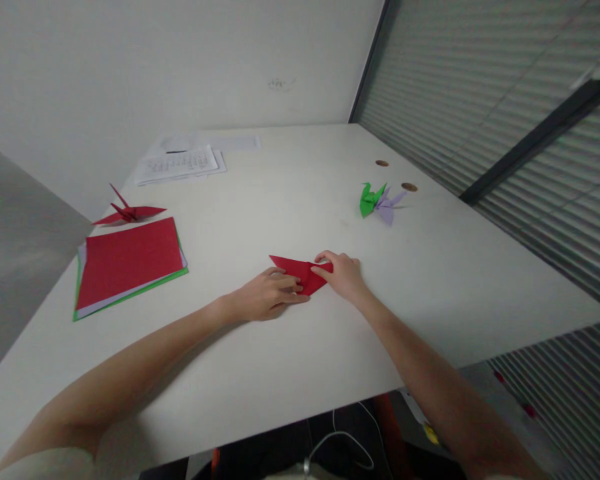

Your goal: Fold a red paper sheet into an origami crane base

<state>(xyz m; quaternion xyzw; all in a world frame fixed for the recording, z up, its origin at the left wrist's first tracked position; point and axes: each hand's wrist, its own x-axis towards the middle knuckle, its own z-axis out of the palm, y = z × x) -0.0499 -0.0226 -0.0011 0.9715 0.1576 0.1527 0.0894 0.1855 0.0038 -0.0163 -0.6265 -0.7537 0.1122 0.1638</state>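
A partly folded piece of red origami paper [307, 275] lies on the white table in front of me, with one pointed corner reaching to the upper left. My left hand [267, 295] rests on its left part, fingers stretched out and pressing it flat. At the paper's right end, my right hand [344, 275] pinches the edge between thumb and fingers. The fingers of both hands hide parts of the paper's lower left and right corner.
Left on the table [260, 207] lie stacked red, lilac and green sheets [133, 260], with a red paper crane [129, 213] behind. Written papers [180, 165] lie farther back. A green crane [371, 199] and a lilac crane [387, 207] stand right, near two round holes. Blinds [505, 87] border the right side.
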